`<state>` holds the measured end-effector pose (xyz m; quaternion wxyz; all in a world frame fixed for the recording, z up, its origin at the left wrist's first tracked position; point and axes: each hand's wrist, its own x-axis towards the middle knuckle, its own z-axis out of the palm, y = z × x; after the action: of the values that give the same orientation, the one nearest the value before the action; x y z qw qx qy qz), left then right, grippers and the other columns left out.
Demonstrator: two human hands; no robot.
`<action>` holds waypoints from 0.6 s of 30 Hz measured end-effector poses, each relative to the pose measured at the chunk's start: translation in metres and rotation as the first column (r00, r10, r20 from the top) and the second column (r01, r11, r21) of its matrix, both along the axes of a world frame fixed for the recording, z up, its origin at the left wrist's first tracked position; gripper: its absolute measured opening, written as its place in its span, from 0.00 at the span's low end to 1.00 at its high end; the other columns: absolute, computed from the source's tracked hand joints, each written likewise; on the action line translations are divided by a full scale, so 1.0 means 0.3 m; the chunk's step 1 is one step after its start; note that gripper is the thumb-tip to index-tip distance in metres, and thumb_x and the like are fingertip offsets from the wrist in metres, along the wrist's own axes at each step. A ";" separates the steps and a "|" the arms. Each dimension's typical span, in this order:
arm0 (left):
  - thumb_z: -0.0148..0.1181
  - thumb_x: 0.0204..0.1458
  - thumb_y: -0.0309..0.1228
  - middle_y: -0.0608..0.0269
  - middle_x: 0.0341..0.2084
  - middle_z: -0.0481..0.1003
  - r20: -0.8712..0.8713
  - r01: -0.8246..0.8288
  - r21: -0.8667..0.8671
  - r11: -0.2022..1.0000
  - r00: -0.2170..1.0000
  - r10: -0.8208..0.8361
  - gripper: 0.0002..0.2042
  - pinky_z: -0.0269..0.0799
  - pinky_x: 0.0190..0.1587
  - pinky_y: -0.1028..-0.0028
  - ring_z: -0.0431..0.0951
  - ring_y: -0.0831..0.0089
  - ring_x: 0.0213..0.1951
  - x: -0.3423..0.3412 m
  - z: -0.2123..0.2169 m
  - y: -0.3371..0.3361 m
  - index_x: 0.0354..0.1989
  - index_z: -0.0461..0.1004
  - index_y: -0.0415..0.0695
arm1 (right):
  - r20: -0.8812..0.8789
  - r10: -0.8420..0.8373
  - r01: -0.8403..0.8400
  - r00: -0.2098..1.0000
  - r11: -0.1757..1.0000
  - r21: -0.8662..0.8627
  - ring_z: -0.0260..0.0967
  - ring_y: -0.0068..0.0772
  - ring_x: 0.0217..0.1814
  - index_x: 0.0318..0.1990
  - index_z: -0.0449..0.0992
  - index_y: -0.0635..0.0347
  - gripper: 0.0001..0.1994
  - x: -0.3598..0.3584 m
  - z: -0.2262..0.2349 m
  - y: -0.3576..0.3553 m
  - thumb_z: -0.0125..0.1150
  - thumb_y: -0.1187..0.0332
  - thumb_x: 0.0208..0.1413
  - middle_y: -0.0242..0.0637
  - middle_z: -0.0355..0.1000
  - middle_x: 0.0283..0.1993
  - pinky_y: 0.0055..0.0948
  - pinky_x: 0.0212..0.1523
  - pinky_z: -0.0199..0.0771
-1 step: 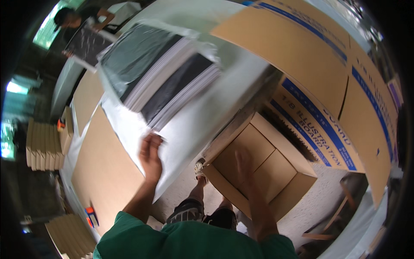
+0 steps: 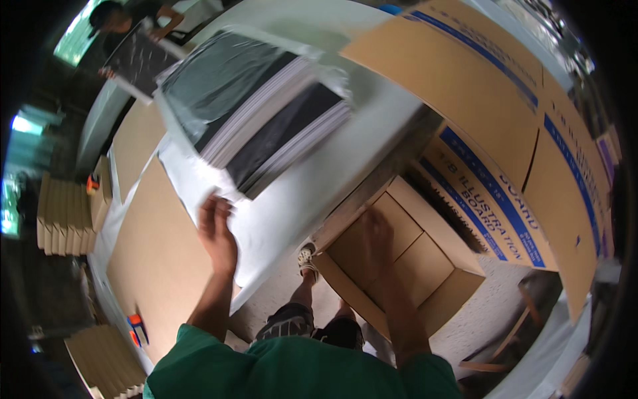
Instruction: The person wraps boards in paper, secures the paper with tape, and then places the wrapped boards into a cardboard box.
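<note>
My left hand (image 2: 218, 234) is raised over the left side of the table, its fingers loosely bent and a little apart, with nothing visible in them. Just beyond its fingertips lies a stack of black-topped boards with pale edges (image 2: 286, 143), partly wrapped in clear plastic film (image 2: 222, 83). I cannot tell whether the fingertips touch the film. Over an open, empty brown carton (image 2: 415, 269) hangs my right hand (image 2: 377, 233). Motion smears its fingers, and nothing held shows.
Large printed cardboard cartons (image 2: 465, 73) stand at the right. A brown cardboard sheet (image 2: 156, 259) covers the table's left side, with an orange-and-blue tape dispenser (image 2: 137, 329) on it. Folded cardboard stacks (image 2: 63, 216) stand farther left. At the far left a person (image 2: 123, 30) holds a black board.
My left hand has moved slightly left and up, away from the corner of the board stack. The right hand has risen a little, its fingers now more blurred. The view has shifted slightly.
</note>
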<state>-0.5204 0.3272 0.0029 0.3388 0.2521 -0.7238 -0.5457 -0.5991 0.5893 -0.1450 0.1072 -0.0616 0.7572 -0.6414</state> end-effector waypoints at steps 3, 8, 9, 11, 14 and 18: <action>0.52 0.53 0.38 0.61 0.41 0.68 0.091 -0.221 0.169 0.961 0.974 0.208 0.23 0.64 0.43 0.71 0.68 0.72 0.42 0.018 0.063 -0.246 0.55 0.61 0.43 | 0.194 0.136 -0.035 0.971 0.891 -0.452 0.61 0.33 0.56 0.59 0.55 0.66 0.28 -0.168 0.294 -0.263 0.49 0.56 0.57 0.42 0.63 0.52 0.33 0.55 0.59; 0.51 0.51 0.48 0.51 0.48 0.67 0.139 -0.072 0.641 0.764 0.990 -0.024 0.30 0.64 0.48 0.63 0.67 0.62 0.48 -0.120 0.045 -0.454 0.57 0.58 0.41 | 0.538 0.131 0.302 0.832 0.708 -0.638 0.64 0.31 0.50 0.53 0.61 0.59 0.23 -0.141 0.342 -0.616 0.50 0.55 0.56 0.33 0.66 0.50 0.29 0.50 0.65; 0.51 0.50 0.51 0.51 0.49 0.65 0.124 0.018 0.688 0.725 0.982 -0.142 0.31 0.63 0.49 0.62 0.66 0.62 0.49 -0.149 0.066 -0.475 0.58 0.57 0.43 | 0.522 0.182 0.296 0.834 0.650 -0.700 0.64 0.30 0.51 0.53 0.61 0.58 0.22 -0.134 0.323 -0.650 0.50 0.55 0.56 0.32 0.65 0.50 0.30 0.50 0.65; 0.51 0.49 0.53 0.51 0.51 0.64 0.108 0.121 0.741 0.661 0.949 -0.295 0.32 0.62 0.50 0.61 0.65 0.62 0.50 -0.202 0.113 -0.485 0.59 0.58 0.45 | 0.456 0.210 0.257 0.865 0.596 -0.761 0.62 0.29 0.53 0.53 0.61 0.57 0.22 -0.129 0.310 -0.692 0.49 0.55 0.56 0.33 0.63 0.52 0.30 0.51 0.65; 0.56 0.47 0.51 0.55 0.47 0.67 0.093 0.195 0.735 0.650 0.920 -0.381 0.30 0.63 0.48 0.66 0.67 0.65 0.48 -0.248 0.135 -0.504 0.53 0.63 0.43 | 0.405 0.195 0.197 0.893 0.640 -0.743 0.63 0.28 0.52 0.54 0.61 0.58 0.22 -0.126 0.330 -0.710 0.48 0.56 0.56 0.33 0.64 0.51 0.28 0.50 0.66; 0.61 0.44 0.45 0.62 0.38 0.72 0.038 0.213 0.785 0.582 0.920 -0.389 0.24 0.67 0.42 0.71 0.71 0.69 0.39 -0.295 0.085 -0.531 0.45 0.69 0.42 | 0.389 0.147 0.186 0.909 0.692 -0.697 0.63 0.29 0.51 0.56 0.59 0.57 0.24 -0.117 0.345 -0.711 0.50 0.56 0.54 0.33 0.63 0.52 0.28 0.50 0.65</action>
<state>-0.6089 0.1678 0.0283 0.0243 0.2997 -0.4858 -0.8207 -0.6343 0.3761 -0.0414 0.2260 0.0476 0.4039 -0.8852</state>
